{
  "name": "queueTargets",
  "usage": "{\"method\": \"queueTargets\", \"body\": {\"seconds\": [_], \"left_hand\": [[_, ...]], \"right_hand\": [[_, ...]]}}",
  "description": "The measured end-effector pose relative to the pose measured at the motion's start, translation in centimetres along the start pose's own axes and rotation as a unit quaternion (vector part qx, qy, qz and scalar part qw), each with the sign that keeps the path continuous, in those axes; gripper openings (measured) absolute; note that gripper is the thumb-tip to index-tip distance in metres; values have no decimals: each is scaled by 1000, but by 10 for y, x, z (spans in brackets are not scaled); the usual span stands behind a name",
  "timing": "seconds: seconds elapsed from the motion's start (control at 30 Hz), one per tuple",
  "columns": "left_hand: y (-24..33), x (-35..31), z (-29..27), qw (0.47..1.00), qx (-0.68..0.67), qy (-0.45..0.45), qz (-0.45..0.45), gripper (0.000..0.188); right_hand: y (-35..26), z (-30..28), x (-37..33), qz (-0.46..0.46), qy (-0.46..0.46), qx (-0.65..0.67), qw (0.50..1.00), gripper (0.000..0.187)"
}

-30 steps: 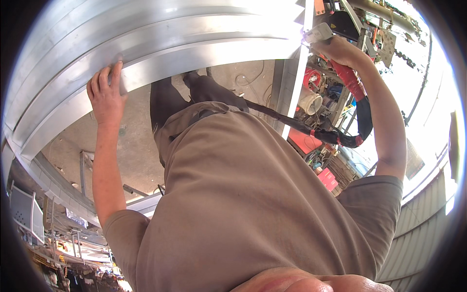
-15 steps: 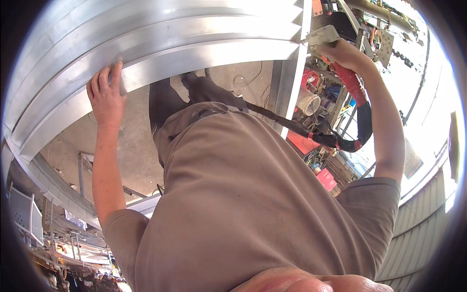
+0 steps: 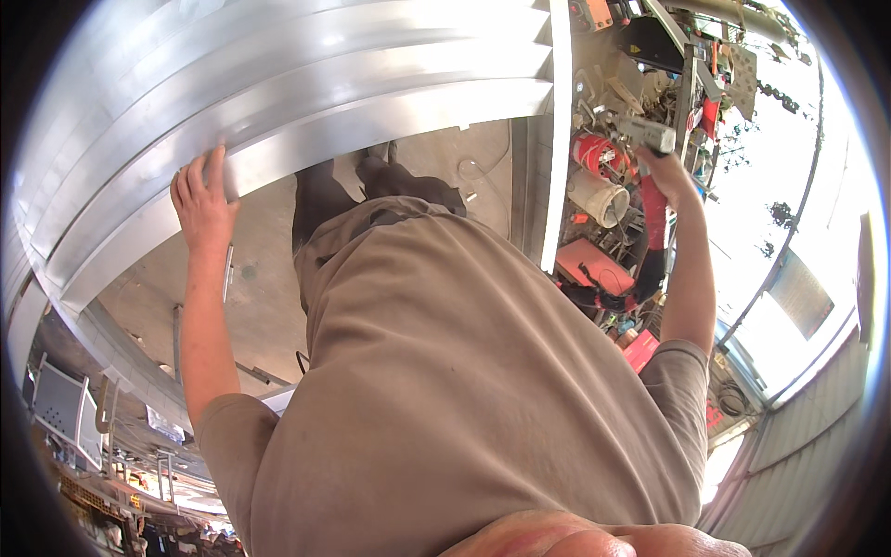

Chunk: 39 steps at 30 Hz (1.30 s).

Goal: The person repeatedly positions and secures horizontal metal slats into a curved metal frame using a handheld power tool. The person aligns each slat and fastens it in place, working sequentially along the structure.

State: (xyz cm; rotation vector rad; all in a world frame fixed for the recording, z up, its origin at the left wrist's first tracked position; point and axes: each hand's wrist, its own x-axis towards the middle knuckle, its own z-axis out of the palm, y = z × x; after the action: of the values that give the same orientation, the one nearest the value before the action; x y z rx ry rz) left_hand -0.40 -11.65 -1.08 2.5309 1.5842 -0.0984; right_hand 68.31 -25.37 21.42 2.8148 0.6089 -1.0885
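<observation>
A large silvery metal frame with several parallel slats (image 3: 306,139) spans the upper left, before my body. My left hand (image 3: 204,204) rests on its nearest slat, fingers stretched over the metal and thumb apart. Off to the right, beyond the frame's upright bar (image 3: 559,139), my right hand (image 3: 665,176) is wrapped around a welding gun (image 3: 650,136) with a pale blocky head and a red grip. The head points leftward, apart from the frame. From the grip a thick black-wrapped hose (image 3: 652,269) curves down and back toward my body.
Under the frame lies a concrete floor (image 3: 251,278) with a thin cable on it. Right of the upright stand a white bucket (image 3: 597,200), a red reel-like thing (image 3: 599,153), a red flat box (image 3: 594,263) and cluttered tools. A corrugated wall (image 3: 789,464) rises at lower right.
My right hand has drawn the welding gun away from the frame's upright, downward and slightly right. The hose has swung lower. My left hand stays on the slat.
</observation>
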Motion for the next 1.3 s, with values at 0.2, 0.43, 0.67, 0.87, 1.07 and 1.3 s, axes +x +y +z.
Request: {"method": "queueTargets", "body": {"seconds": [0.2, 0.43, 0.67, 0.87, 1.07, 1.3], "left_hand": [[13, 0, -8, 997, 56, -37, -34, 110], [51, 7, -24, 995, 56, -63, -43, 108], [116, 19, -21, 998, 23, -51, -36, 98], [125, 21, -18, 998, 6, -38, -56, 90], [125, 20, -15, 997, 17, -36, -63, 91], [130, 18, -14, 996, 42, -39, -68, 94]], "right_hand": [[145, 61, 49, 108, -42, 106, 988, 46], [239, 145, 82, 113, -59, 231, 965, 33], [267, 177, 114, 119, -70, 350, 927, 23], [272, 204, 139, 142, -104, 338, 925, 28], [275, 227, 149, 151, -141, 336, 919, 26], [300, 234, 152, 57, -149, 235, 959, 48]]}}
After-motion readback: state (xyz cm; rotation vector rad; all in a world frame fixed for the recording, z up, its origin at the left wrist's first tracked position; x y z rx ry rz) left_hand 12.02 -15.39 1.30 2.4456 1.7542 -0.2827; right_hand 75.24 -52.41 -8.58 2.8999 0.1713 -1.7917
